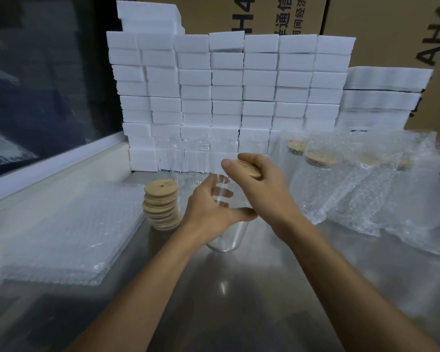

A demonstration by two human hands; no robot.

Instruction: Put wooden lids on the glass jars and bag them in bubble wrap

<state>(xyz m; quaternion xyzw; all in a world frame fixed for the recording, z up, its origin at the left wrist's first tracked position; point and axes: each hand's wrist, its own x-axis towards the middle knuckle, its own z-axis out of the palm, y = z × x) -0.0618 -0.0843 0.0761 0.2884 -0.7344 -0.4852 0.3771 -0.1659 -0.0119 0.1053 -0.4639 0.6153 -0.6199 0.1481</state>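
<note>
My left hand (pixel 211 212) grips a clear glass jar (pixel 226 237) around its body, held tilted above the steel table. My right hand (pixel 262 189) holds a round wooden lid (pixel 250 168) at the jar's mouth, thumb on its left edge. A stack of several wooden lids (pixel 161 204) stands just left of my left hand. A flat pile of bubble wrap bags (pixel 69 229) lies on the left. Several lidded jars in bubble wrap bags (pixel 346 179) lie on the right. Several empty glass jars (pixel 188 156) stand behind my hands.
A wall of white foam blocks (pixel 229 92) rises behind the jars, with cardboard boxes (pixel 381 24) behind it. A dark window (pixel 41 72) with a white sill runs along the left. The steel table (pixel 239 288) extends toward me.
</note>
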